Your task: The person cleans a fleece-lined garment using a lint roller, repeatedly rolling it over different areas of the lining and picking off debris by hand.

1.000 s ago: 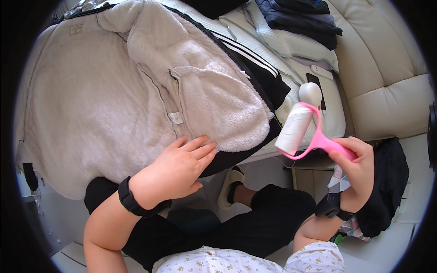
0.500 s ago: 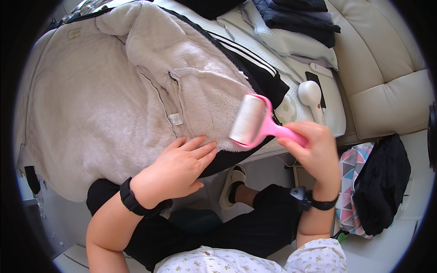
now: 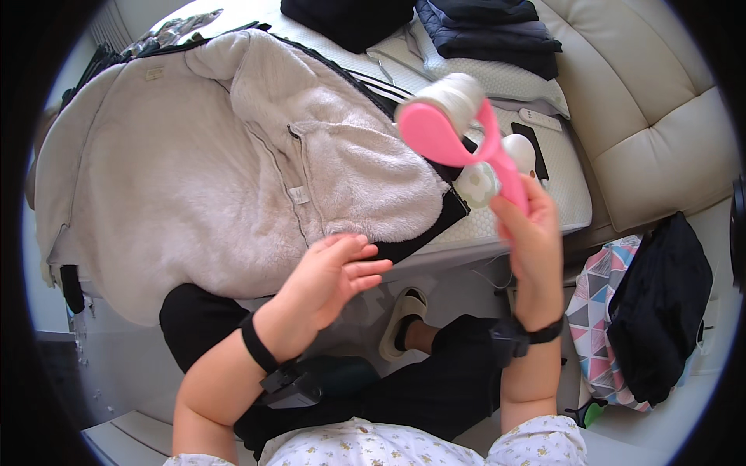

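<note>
A black jacket lies spread with its cream fleece lining [image 3: 179, 171] facing up on the bed. Its sleeve with white stripes [image 3: 377, 87] shows at the far right edge. My right hand [image 3: 532, 229] grips the pink handle of a lint roller [image 3: 451, 101], which is raised above the right edge of the jacket. The white sticky roll points away from me and is slightly blurred. My left hand [image 3: 330, 268] is turned sideways at the jacket's near edge, fingers apart, holding nothing. Whether its fingertips touch the lining I cannot tell.
Folded dark clothes [image 3: 489, 35] are stacked at the back, beside a beige padded headboard or sofa back [image 3: 645, 116]. A white rounded device [image 3: 519, 153], a black phone-like slab [image 3: 536, 147] and a white remote [image 3: 540, 119] lie at right. A patterned bag [image 3: 602, 318] carries black cloth [image 3: 660, 311].
The lint roller has been lifted off to the upper right and tilted upright in my right hand. My left hand has come off its flat rest on the lining and turned sideways.
</note>
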`<state>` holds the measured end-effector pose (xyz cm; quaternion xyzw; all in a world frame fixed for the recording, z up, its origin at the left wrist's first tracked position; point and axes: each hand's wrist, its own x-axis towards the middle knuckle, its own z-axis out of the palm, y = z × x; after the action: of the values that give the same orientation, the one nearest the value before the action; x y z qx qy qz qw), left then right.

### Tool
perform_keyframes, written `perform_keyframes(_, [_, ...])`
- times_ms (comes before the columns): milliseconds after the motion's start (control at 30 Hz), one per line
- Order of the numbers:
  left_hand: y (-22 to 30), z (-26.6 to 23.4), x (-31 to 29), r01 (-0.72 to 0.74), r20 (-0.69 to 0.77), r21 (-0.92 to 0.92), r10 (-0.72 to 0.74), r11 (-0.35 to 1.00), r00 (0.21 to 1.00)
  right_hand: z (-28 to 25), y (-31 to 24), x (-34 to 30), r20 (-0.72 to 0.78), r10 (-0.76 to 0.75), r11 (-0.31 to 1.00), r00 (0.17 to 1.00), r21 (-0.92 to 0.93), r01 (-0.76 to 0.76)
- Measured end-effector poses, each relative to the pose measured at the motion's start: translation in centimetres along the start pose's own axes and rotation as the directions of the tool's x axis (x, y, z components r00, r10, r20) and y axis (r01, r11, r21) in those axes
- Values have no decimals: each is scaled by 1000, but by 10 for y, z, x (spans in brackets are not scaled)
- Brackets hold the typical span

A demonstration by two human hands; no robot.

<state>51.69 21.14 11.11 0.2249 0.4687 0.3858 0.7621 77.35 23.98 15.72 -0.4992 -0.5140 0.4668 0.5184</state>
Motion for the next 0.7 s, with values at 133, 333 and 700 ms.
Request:
perform_keyframes(133, [-23, 16, 11, 27, -66, -367, -55, 930, 996, 36, 29, 18, 95, -101, 995, 990, 6, 101])
perform_keyframes(333, [-31, 34, 37, -107, -183, -526, 10, 844, 983, 54, 74, 45, 236, -84, 996, 968, 27, 80])
perform_keyframes(700, [-43, 34, 65, -124, -217, -549, 2, 826, 976, 49, 85, 40, 193, -107, 988, 975, -90, 126])
